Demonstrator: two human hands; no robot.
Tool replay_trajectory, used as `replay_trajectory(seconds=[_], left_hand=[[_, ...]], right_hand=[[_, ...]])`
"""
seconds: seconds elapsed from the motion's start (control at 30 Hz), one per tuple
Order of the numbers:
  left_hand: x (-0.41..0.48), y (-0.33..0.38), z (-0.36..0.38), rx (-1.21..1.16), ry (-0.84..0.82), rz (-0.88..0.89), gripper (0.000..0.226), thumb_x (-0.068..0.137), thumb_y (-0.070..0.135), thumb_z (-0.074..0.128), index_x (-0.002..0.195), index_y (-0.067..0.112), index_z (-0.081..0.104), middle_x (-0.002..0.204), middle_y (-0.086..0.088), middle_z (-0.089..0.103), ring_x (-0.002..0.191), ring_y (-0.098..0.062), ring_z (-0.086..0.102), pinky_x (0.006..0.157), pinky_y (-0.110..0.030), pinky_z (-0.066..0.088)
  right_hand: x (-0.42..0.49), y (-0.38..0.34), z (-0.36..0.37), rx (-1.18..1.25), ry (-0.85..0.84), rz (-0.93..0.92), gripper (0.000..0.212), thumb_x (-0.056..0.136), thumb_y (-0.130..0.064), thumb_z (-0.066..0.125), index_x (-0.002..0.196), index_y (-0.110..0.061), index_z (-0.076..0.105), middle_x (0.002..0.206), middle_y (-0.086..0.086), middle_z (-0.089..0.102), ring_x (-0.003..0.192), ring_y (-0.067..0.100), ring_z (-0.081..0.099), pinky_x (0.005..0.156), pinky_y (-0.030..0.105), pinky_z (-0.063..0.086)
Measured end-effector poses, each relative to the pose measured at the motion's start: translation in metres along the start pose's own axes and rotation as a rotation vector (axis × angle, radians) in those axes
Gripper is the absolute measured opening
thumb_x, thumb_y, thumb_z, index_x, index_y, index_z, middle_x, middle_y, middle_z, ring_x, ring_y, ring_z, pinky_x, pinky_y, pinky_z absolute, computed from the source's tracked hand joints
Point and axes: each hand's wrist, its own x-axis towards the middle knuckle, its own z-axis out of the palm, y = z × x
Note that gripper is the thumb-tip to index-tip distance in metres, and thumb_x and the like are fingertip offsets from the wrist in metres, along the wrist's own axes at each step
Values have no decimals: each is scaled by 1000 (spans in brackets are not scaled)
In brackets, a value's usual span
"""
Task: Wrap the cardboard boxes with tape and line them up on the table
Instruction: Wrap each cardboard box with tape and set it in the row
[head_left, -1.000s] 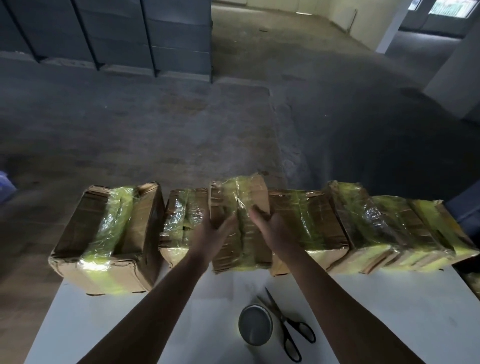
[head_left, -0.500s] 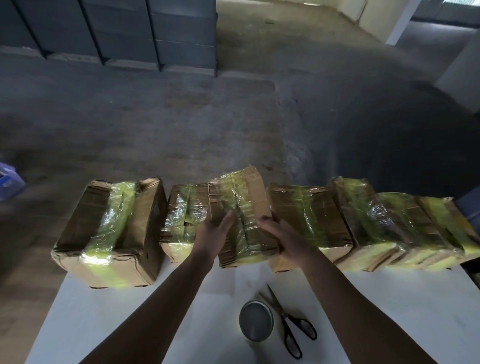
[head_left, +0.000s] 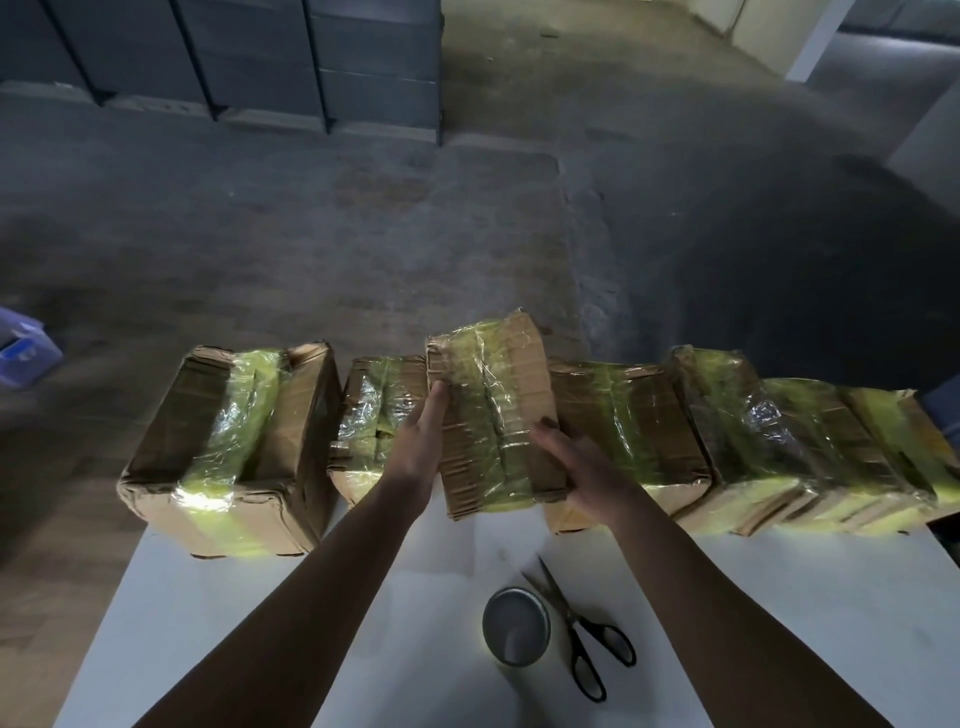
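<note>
We hold a brown cardboard box (head_left: 493, 410), banded with glossy yellow-green tape, in the row along the far edge of the white rectangular table (head_left: 249, 634). It sits near the middle of that edge, higher than its neighbours and turned slightly askew. Whether its underside touches the table, we cannot tell.

Our left hand (head_left: 421, 441) clasps the box's left edge. One digit lies up along the top face, and the rest are hidden down the side. Our right hand (head_left: 587, 467) curls round the near right corner, with its fingers (head_left: 548, 434) on top.

Just left of the held box stands a smaller taped carton (head_left: 371, 415), partly behind our left hand. Further left, at the far left corner, stands a large taped brown carton (head_left: 234, 452). To the right, four more taped cartons (head_left: 737, 421) press together in a line that reaches the far right corner.

Nearer to us, towards the middle of the table, a round silver-grey roll (head_left: 516, 626) stands on end. A pair of black-handled scissors (head_left: 582, 634) lies just beside it on the right, blades apart.

A blue crate (head_left: 23, 348) rests on the concrete floor, well off to the left.
</note>
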Motion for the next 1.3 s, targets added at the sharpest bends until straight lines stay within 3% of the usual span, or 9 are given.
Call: replay_trajectory(seconds=[0.13, 0.27, 0.37, 0.6, 0.73, 0.83, 1.03, 1.2, 1.3], left_hand=[[0, -1, -5, -57, -94, -3, 39, 98, 43, 48, 90, 19, 78, 94, -14, 75, 87, -29, 72, 71, -36, 57], [-3, -7, -6, 61, -62, 20, 42, 97, 51, 46, 114, 18, 67, 102, -5, 74, 89, -21, 71, 75, -35, 57], [-14, -16, 0, 171, -103, -52, 25, 95, 42, 55, 115, 26, 57, 108, 3, 68, 82, -7, 69, 63, -25, 55], [-21, -33, -5, -20, -85, -248, 45, 88, 38, 67, 122, 9, 61, 106, -10, 69, 88, -28, 69, 67, -36, 59], [-17, -31, -4, 144, -82, -169, 49, 88, 45, 66, 129, 27, 47, 118, -3, 62, 97, -24, 65, 60, -40, 60], [-20, -40, -11, 309, -211, 5, 63, 75, 35, 79, 126, 38, 42, 111, 2, 64, 91, -17, 68, 54, -30, 56], [-21, -56, -21, 388, -60, -32, 35, 75, 17, 81, 102, 17, 58, 79, 4, 69, 59, -9, 68, 57, -32, 60], [-20, -53, -20, 495, 15, -4, 29, 79, 24, 79, 98, 21, 57, 76, 6, 69, 58, -12, 68, 59, -30, 59], [-22, -51, -20, 515, 27, 8, 28, 81, 23, 77, 99, 20, 56, 74, 4, 69, 58, -15, 68, 58, -30, 59]], right_hand=[[-3, 1, -2, 29, 37, -12, 50, 57, -49, 86, 101, -30, 72, 85, -3, 72, 81, 14, 70, 62, 28, 55], [-8, -4, 5, -4, 44, -12, 34, 76, -39, 71, 102, -19, 68, 77, -1, 69, 72, 16, 67, 56, 24, 52], [-10, -8, 11, 9, 111, 6, 48, 89, -49, 59, 114, -8, 68, 103, 15, 71, 94, 30, 68, 75, 32, 57], [-7, 2, 7, 195, 35, 105, 63, 87, -62, 50, 132, -20, 58, 131, 11, 62, 124, 24, 56, 101, 39, 44], [0, 10, 15, 121, 108, 159, 25, 96, -40, 54, 110, -24, 67, 110, 9, 70, 98, 32, 69, 76, 45, 58], [3, 6, 17, 124, 116, 159, 40, 83, -50, 66, 109, -20, 68, 113, 13, 69, 99, 33, 69, 80, 58, 55], [5, 6, 33, -117, 253, 193, 48, 89, -66, 46, 122, -31, 52, 115, -1, 61, 97, 27, 64, 69, 56, 58], [1, 19, 37, -497, 190, -59, 77, 62, -43, 89, 114, -57, 33, 106, -20, 60, 84, 3, 67, 60, 25, 59], [3, 24, 36, -538, 196, -118, 94, 54, -40, 93, 127, -49, 35, 111, -13, 61, 89, 10, 68, 60, 36, 61]])
